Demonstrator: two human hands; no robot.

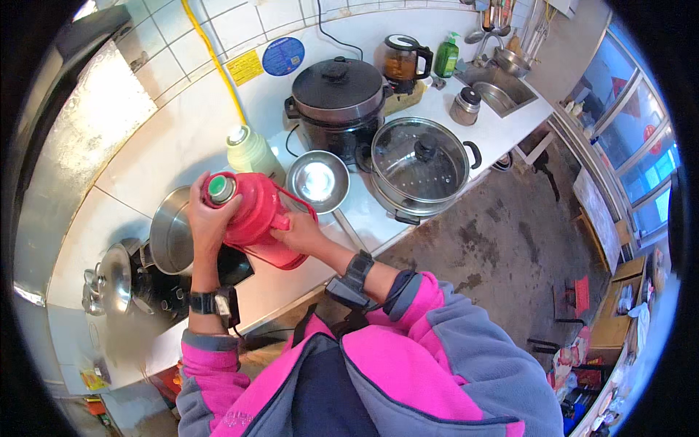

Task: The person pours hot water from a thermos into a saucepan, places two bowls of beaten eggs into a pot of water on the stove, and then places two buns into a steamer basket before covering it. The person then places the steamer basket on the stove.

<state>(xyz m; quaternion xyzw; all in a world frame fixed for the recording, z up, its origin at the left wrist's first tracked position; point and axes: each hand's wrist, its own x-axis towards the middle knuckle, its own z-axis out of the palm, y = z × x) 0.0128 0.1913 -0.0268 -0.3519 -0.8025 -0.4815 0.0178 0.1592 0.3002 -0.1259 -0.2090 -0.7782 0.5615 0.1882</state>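
Over the front of the counter, both my hands hold a red thermos flask [255, 207], tilted. My left hand [210, 226] grips its upper left side, the thumb and fingers around the neck just beside the green stopper [220, 188]. On the other side, my right hand [300, 231] is closed round the flask's red side handle. The stopper sits in the silver mouth. Just behind the flask stands a pale green thermos flask [253, 151], and a shiny steel bowl [318, 181] lies to its right.
A steel pan [169, 231] stands left, near a lid [115, 278] by the stove. Behind are a black electric cooker [338, 102] and a glass kettle [403, 62]. A lidded steamer pot [421, 164], a jar [465, 107] and the sink [520, 95] lie right.
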